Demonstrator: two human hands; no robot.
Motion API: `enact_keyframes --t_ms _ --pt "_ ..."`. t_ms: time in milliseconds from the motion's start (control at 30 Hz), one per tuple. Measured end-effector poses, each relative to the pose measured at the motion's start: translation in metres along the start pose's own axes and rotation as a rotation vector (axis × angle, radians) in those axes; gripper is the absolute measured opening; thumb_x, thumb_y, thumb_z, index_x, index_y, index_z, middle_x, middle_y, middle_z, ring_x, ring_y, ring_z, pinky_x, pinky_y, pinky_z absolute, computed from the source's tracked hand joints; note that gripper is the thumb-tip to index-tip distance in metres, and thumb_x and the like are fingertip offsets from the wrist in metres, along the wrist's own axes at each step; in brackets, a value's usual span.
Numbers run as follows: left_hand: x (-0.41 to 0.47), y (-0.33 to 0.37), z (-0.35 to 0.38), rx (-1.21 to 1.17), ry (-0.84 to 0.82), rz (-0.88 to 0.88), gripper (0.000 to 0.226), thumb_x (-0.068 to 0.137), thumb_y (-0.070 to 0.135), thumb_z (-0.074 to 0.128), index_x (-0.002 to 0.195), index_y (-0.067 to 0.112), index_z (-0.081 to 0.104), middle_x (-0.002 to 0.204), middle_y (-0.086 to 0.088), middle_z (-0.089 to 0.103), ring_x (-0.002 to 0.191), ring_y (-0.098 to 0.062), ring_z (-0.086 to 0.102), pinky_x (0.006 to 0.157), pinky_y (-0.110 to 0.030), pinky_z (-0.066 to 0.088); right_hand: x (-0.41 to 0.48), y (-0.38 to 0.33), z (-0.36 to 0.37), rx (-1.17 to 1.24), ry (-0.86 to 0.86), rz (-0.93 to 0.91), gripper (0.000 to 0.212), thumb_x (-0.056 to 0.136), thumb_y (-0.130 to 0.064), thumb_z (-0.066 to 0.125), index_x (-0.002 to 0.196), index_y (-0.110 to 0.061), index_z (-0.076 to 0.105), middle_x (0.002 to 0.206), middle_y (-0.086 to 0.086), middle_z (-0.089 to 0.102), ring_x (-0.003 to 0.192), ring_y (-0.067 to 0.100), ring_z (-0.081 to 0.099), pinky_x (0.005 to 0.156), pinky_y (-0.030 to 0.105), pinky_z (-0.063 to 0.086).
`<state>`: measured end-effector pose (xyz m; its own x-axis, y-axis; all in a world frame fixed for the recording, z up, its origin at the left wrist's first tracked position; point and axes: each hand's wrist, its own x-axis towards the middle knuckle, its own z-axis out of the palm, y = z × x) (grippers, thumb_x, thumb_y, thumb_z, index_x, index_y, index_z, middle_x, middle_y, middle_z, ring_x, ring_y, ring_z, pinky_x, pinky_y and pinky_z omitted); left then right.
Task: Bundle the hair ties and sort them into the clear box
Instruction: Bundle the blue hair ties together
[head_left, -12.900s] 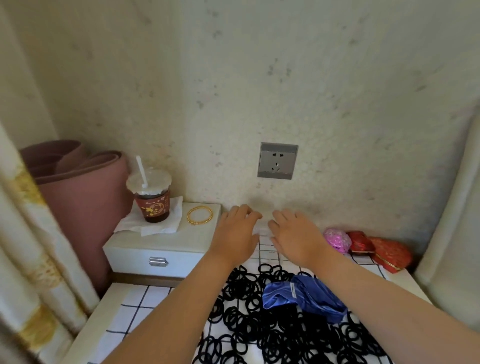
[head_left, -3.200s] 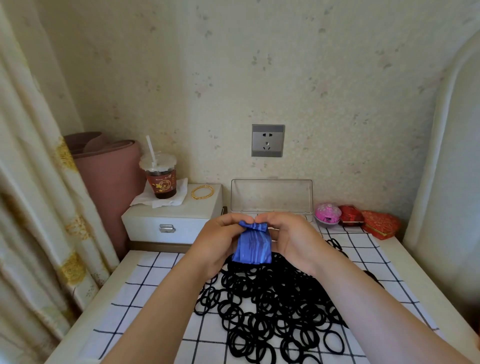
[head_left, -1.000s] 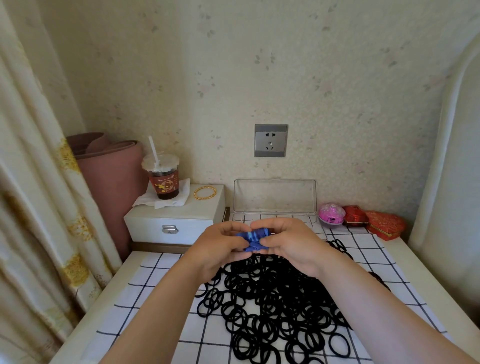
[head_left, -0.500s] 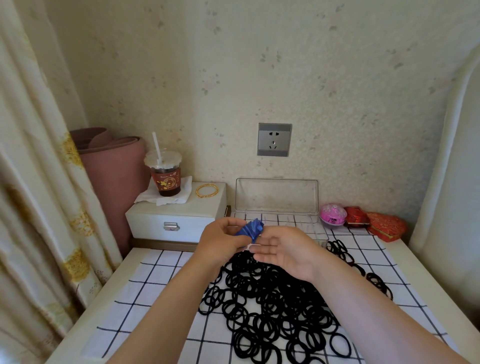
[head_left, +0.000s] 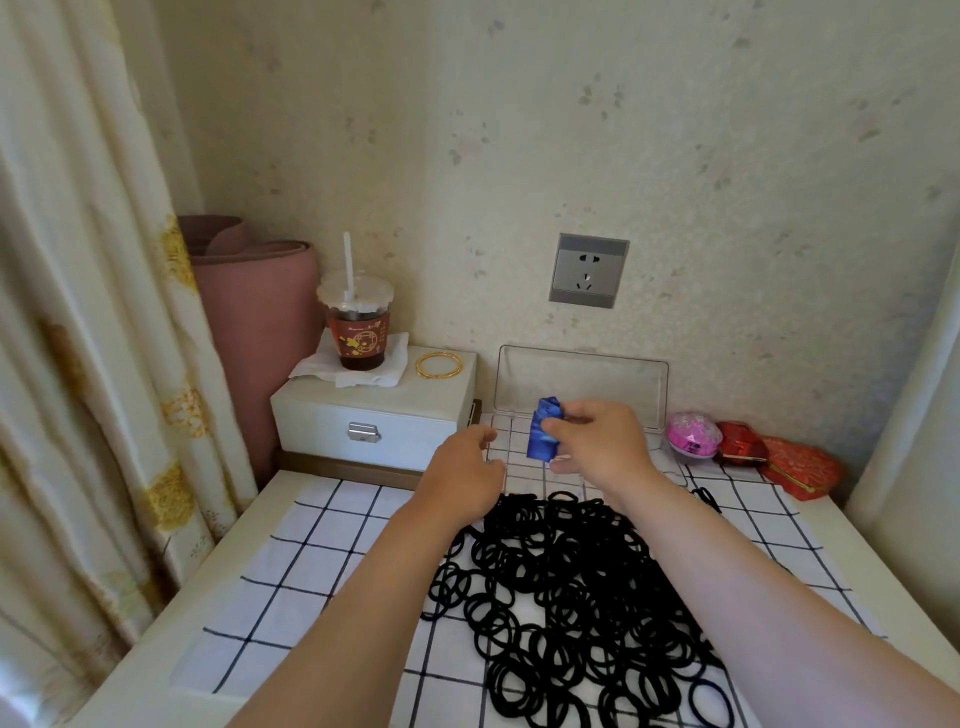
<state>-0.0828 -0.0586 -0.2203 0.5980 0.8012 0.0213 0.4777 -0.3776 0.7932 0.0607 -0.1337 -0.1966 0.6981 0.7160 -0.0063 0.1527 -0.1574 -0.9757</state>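
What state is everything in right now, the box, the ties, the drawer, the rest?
Clear box, lid open, standing upright.
Blue cloth, folded, pinched by the right hand over the box.
Left hand, loose, holding nothing.
Hair ties, loose unbundled pile on the checked cloth.
Drink cup, lidded, straw in.
Drawer, closed.

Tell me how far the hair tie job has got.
Done: the clear box stands open. In hand: the right hand pinches a folded blue cloth over the box; the left hand holds nothing. Left: all the black hair ties lie loose on the checked cloth, none visibly bundled or boxed.
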Motion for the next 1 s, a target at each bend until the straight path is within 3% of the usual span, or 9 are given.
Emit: enact_keyframes --t_ms 67,200,333,400,533,667,767,933,1000 --pt "0.004 -0.006 0.005 0.017 -0.067 -0.022 0.058 0.095 0.013 0.049 0.151 0.019 0.032 0.152 -0.002 0.04 0.137 -0.019 0.04 0.105 -0.026 0.033 0.013 -0.003 0.006 -0.084 0.01 -0.016 0.022 0.087 -0.007 0.073 0.109 -0.004 0.071 0.092 0.011 0.072 0.065 0.022 0.069 0.051 0.03 0.056" --pt "0.014 -0.019 0.011 -0.066 -0.127 -0.064 0.073 0.091 0.011 0.05 0.156 0.021 0.018 0.157 -0.002 0.034 0.139 -0.019 0.039 0.106 -0.028 0.034 0.035 -0.005 0.025 -0.219 0.007 -0.028 0.023 0.085 -0.01 0.076 0.107 -0.008 0.07 0.091 0.01 0.071 0.058 0.019 0.068 0.047 0.027 0.054" --pt "0.022 -0.025 0.01 -0.117 -0.122 -0.053 0.069 0.09 0.011 0.055 0.152 0.017 0.027 0.152 -0.003 0.041 0.133 -0.018 0.046 0.104 -0.028 0.038 0.05 -0.006 0.04 -0.366 -0.038 0.003 0.019 0.082 -0.011 0.077 0.098 -0.004 0.073 0.086 0.018 0.074 0.064 0.028 0.072 0.051 0.029 0.055" --pt "0.023 -0.027 0.01 -0.102 -0.113 -0.029 0.064 0.089 0.01 0.055 0.149 0.017 0.033 0.15 -0.003 0.044 0.13 -0.018 0.049 0.102 -0.029 0.039 0.054 -0.006 0.047 -0.506 -0.064 0.005 0.015 0.08 -0.011 0.075 0.091 -0.002 0.076 0.082 0.021 0.074 0.056 0.026 0.067 0.055 0.031 0.054" --pt "0.021 -0.03 0.01 -0.088 -0.083 0.023 0.06 0.088 0.007 0.052 0.145 0.021 0.04 0.142 -0.001 0.052 0.124 -0.018 0.053 0.094 -0.026 0.041 0.057 -0.004 0.06 -0.69 -0.062 0.006 0.011 0.076 -0.016 0.074 0.071 -0.006 0.073 0.055 0.005 0.063 0.041 0.012 0.051 0.046 0.02 0.041" --pt "0.019 -0.032 0.011 -0.072 -0.066 0.06 0.046 0.088 0.009 0.052 0.132 0.022 0.052 0.127 -0.001 0.061 0.109 -0.015 0.058 0.083 -0.024 0.042 0.056 0.005 0.069 -0.816 0.008 -0.063 0.025 0.072 -0.013 0.072 0.057 -0.012 0.053 0.053 0.001 0.052 0.046 0.013 0.049 0.035 0.016 0.029" --pt "0.017 -0.032 0.011 -0.036 -0.086 0.073 0.045 0.088 0.01 0.051 0.131 0.022 0.053 0.126 -0.003 0.061 0.111 -0.018 0.059 0.083 -0.026 0.044 0.055 0.005 0.067 -0.884 -0.002 -0.084 0.013 0.071 -0.019 0.073 0.066 -0.012 0.064 0.066 0.001 0.064 0.062 0.018 0.063 0.046 0.019 0.038" --pt "0.016 -0.03 0.012 0.0 -0.106 0.08 0.04 0.088 0.013 0.05 0.126 0.021 0.056 0.121 -0.002 0.062 0.112 -0.018 0.059 0.083 -0.026 0.045 0.053 -0.002 0.054 -0.93 -0.132 -0.146 0.016 0.079 -0.031 0.071 0.08 -0.016 0.078 0.08 0.0 0.073 0.077 0.018 0.067 0.065 0.027 0.052" --pt "0.017 -0.029 0.011 -0.004 -0.11 0.07 0.037 0.087 0.013 0.051 0.123 0.02 0.057 0.117 -0.001 0.062 0.109 -0.018 0.059 0.081 -0.026 0.045 0.05 -0.004 0.049 -1.012 -0.202 -0.196 0.018 0.085 -0.03 0.063 0.078 -0.02 0.076 0.079 -0.003 0.071 0.078 0.018 0.065 0.061 0.026 0.049"
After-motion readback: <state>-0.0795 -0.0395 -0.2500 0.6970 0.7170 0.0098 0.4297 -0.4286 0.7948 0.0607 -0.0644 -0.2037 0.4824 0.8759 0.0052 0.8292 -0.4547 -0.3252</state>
